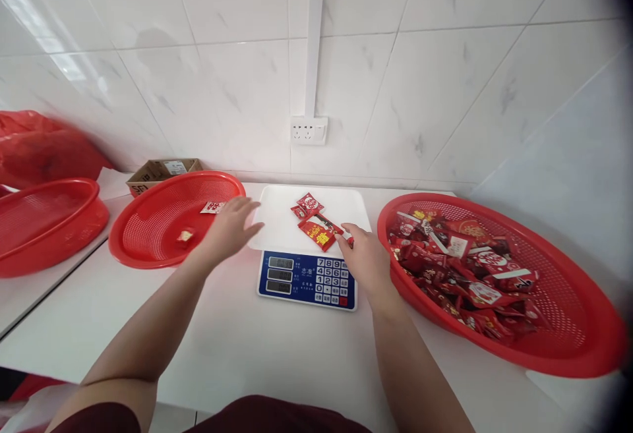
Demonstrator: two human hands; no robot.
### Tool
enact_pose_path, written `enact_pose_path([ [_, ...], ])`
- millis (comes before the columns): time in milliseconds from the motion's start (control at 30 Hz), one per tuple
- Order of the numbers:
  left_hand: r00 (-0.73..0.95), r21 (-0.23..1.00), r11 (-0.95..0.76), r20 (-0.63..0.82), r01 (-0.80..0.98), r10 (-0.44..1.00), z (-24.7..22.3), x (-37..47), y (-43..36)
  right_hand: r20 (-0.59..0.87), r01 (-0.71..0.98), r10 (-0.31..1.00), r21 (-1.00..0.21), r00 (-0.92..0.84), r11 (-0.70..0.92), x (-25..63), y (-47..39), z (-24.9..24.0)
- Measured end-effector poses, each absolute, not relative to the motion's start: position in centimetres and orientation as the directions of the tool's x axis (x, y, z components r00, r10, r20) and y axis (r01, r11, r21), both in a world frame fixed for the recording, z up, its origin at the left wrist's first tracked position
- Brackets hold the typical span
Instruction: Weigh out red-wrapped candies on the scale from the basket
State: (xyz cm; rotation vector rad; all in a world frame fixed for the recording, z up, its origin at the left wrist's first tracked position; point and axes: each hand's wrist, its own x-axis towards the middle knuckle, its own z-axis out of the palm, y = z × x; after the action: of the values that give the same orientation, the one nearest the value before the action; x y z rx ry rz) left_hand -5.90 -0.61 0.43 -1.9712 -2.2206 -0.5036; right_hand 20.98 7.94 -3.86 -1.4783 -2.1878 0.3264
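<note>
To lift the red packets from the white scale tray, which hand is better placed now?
Probably the right hand: it is at the right side of the red packets. The left hand is by the tray's left edge, with bare tray between.

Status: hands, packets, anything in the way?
Left hand open by white pan. Right hand at red packets, grip unclear. No blockage seen; red basket close on right.

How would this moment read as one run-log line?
left hand: open, at tray edge | right hand: at packet on tray, grip unclear | right basket: many packets
</note>
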Motion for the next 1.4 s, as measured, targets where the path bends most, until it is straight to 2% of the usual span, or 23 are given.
enact_pose_path([
  [100, 0.03, 0.278, -0.095, 0.229, 0.956, 0.973, -1.2, -2.7, 1.2, 0.232, 0.833, 0.932, -0.425, -0.278, 0.354, 20.7, 7.9, -4.1],
  [300, 0.177, 0.362, -0.233, 0.18, 0.902, 0.968, -2.4, 0.9, 4.2, 0.315, 0.818, 0.914, -0.435, -0.255, 0.378, 20.2, 7.8, -4.9],
  [433, 0.282, 0.346, -0.292, 0.079, 0.892, 0.956, -2.2, 1.2, 6.1, 0.318, 0.811, 0.907, -0.428, -0.278, 0.399, 20.1, 7.9, -5.1],
  [533, 0.362, 0.309, -0.339, -0.021, 0.889, 0.932, -1.6, 1.3, 7.3, 0.29, 0.786, 0.91, -0.466, -0.297, 0.405, 20.4, 8.1, -4.9],
  [667, 0.457, 0.221, -0.45, 0.021, 0.865, 0.889, -0.8, 1.5, 8.1, 0.3, 0.714, 0.903, -0.554, -0.309, 0.428, 20.6, 8.1, -4.4],
  [767, 0.419, 0.218, -0.433, 0.111, 0.875, 0.901, -0.3, 1.6, 8.1, 0.333, 0.651, 0.895, -0.614, -0.298, 0.445, 20.6, 7.9, -4.1],
  [900, 0.238, 0.346, -0.284, 0.169, 0.894, 0.956, 1.3, 0.0, 6.3, 0.363, 0.569, 0.893, -0.688, -0.268, 0.45, 20.7, 7.6, -3.8],
  [1000, -0.047, 0.336, -0.059, 0.297, 0.94, 0.954, 3.0, -3.4, 3.4, 0.365, 0.521, 0.902, -0.737, -0.231, 0.431, 21.1, 7.5, -3.4],
  [1067, -0.289, 0.322, 0.163, 0.396, 0.933, 0.872, 3.8, -6.1, 1.3, 0.366, 0.497, 0.906, -0.758, -0.212, 0.422, 21.2, 7.5, -3.2],
  [1133, -0.424, 0.299, 0.311, 0.491, 0.902, 0.761, 4.1, -8.1, -0.2, 0.374, 0.479, 0.904, -0.767, -0.206, 0.426, 21.2, 7.5, -3.1],
  [1233, -0.394, 0.265, 0.295, 0.536, 0.918, 0.747, 3.0, -8.0, -0.3, 0.38, 0.473, 0.897, -0.762, -0.224, 0.441, 20.9, 7.3, -3.2],
  [1333, -0.144, 0.286, 0.02, 0.418, 0.958, 0.897, 0.6, -4.6, 2.1, 0.383, 0.483, 0.887, -0.744, -0.256, 0.461, 20.5, 7.0, -3.2],
  [1400, 0.042, 0.274, -0.143, 0.345, 0.951, 0.938, -0.9, -2.0, 4.2, 0.388, 0.48, 0.882, -0.741, -0.267, 0.471, 20.6, 6.9, -3.2],
])
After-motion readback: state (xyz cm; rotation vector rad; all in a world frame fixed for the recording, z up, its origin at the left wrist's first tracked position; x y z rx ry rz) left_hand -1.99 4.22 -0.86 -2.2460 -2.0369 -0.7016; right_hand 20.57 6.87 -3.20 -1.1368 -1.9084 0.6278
